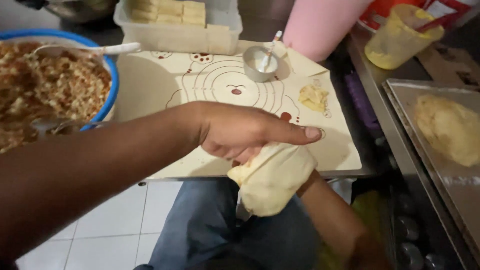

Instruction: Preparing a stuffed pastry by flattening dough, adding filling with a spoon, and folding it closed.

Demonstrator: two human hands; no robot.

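A: Head view, surface first?
B: Cream baking mat (345, 150) with printed rings and red marks, spread over a dark counter (367, 75). White floor tiles (107, 235) below, blue jeans (210, 225) at the bottom middle.

A: On the mat?
B: Small metal cup (257, 62) with a spoon (272, 45) standing in it; a lump of pale filling (313, 97) to its right. Clear plastic tub (175, 35) of pale squares at the far edge.

A: Around it?
B: Blue-rimmed bowl (111, 75) of crumbly brown mix on the left, a white spoon (115, 48) resting in it. Pink container (320, 25) behind the mat. Yellow plastic jug (400, 37) top right. Metal tray (450, 180) on the right, carrying a flat yellow pastry (447, 127).

A: Hands?
B: Left hand (245, 132) over the near edge of the mat, fingers curled down onto a folded piece of pale dough (272, 180), thumb stretched out to the right. Right hand under the dough, almost wholly hidden; only the forearm (335, 215) seen, so grip impossible to judge. Dough held just off the counter edge, above the lap.

A: Hard to make out?
B: Labels none legible. Dark shapes at the lower right too dim to name. Bowl cut off by the left edge.
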